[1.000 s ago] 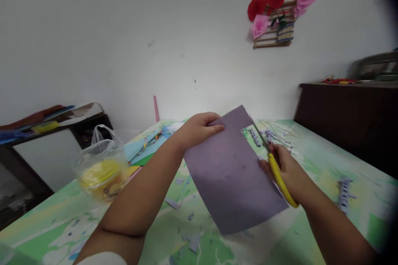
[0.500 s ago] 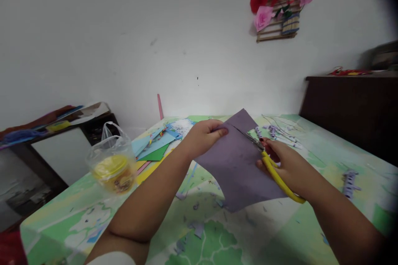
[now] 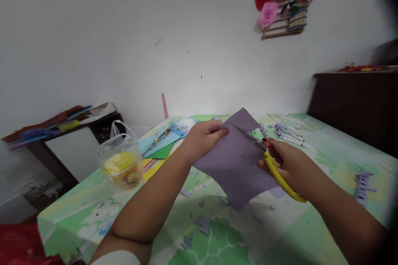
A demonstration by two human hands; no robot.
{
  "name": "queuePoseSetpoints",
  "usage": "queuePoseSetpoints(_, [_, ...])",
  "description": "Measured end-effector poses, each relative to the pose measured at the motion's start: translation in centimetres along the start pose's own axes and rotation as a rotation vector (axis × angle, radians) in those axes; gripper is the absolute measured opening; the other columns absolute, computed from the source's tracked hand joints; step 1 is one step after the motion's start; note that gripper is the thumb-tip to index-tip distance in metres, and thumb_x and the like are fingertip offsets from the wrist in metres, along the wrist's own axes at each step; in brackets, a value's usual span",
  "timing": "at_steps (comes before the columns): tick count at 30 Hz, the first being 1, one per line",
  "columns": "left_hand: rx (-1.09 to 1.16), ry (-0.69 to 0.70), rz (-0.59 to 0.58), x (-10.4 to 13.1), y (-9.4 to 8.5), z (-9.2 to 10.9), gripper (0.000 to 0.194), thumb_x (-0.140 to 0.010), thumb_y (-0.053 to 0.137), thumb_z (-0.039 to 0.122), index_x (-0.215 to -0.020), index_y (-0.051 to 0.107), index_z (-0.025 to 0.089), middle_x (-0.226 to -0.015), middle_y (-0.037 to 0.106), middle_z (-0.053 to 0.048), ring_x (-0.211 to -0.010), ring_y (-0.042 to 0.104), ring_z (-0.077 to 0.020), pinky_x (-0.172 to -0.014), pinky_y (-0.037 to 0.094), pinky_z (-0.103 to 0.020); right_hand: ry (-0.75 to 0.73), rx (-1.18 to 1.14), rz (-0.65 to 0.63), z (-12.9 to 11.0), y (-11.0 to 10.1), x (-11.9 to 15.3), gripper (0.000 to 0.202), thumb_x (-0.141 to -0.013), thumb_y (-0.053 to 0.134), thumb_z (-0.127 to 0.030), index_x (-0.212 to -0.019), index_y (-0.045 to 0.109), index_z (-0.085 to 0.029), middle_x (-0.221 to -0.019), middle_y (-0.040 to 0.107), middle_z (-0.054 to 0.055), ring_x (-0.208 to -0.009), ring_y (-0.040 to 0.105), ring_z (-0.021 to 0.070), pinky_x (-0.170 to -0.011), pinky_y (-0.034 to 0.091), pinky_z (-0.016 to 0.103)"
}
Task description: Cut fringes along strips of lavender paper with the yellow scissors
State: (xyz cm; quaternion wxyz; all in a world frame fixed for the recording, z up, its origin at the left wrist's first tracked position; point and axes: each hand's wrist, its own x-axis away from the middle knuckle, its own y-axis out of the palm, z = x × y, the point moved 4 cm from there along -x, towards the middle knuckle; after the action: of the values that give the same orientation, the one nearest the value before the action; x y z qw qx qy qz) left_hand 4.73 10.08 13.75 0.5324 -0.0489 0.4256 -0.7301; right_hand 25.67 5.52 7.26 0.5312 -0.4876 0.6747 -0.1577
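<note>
A sheet of purple paper (image 3: 238, 165) is held up above the table, with a curved lower edge and a slit running in from its right side. My left hand (image 3: 207, 136) pinches it near the inner end of the slit, thumb on top. My right hand (image 3: 284, 161) is closed round the yellow handles of a pair of scissors (image 3: 281, 178). Their metal blades lie in the slit, pointing up and left toward my left thumb. Part of the handle is hidden by my fingers. Small purple scraps (image 3: 203, 225) lie on the table below.
A patterned green and white tablecloth (image 3: 139, 215) covers the table. A clear bag with a yellow-lidded tub (image 3: 121, 169) stands at left, beside coloured paper sheets (image 3: 160, 151). Rolled purple paper pieces (image 3: 287, 134) lie behind my right hand; a holed purple piece (image 3: 362, 188) is far right.
The view has shifted slightly left, so the background sits further right. Both hands keep their hold, and the scissors stay in the slit with little visible change.
</note>
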Motion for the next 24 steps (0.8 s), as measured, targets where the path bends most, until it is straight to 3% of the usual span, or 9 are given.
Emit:
queuePoseSetpoints(11, [0.096,-0.045,-0.050,0.1,-0.1,-0.3,0.025,-0.078,0.054,0.039,-0.081,0.066,0.018,-0.077,0.063,0.001,-0.069,0.055,-0.0130,-0.059,0.041,-0.022,0.017,-0.007,0.059,0.6,0.5,0.1,0.041,-0.064,0.062,-0.065,-0.068,0.050,-0.026,-0.057,0.054,-0.001,-0.051,0.049,0.0178,-0.047,0.036,0.030])
queuePoseSetpoints(19, [0.039,0.040,-0.142,-0.1,0.9,-0.3,0.026,-0.081,0.051,0.037,-0.084,0.067,0.017,-0.082,0.065,-0.001,-0.080,0.058,-0.0151,-0.066,0.042,-0.023,0.037,-0.056,-0.002,0.3,0.9,0.4,0.033,-0.065,0.062,-0.055,-0.074,0.052,-0.025,-0.063,0.056,0.000,-0.053,0.050,0.0170,-0.048,0.038,0.029])
queuePoseSetpoints(24, [-0.001,0.030,-0.177,-0.4,1.6,-0.1,0.023,-0.080,0.051,0.036,-0.076,0.065,0.017,-0.075,0.062,0.001,-0.076,0.056,-0.0149,-0.065,0.042,-0.023,0.067,-0.088,0.000,-0.2,1.0,0.0,0.032,-0.065,0.061,-0.055,-0.061,0.047,-0.026,-0.051,0.048,-0.004,-0.047,0.044,0.0155,-0.045,0.033,0.028])
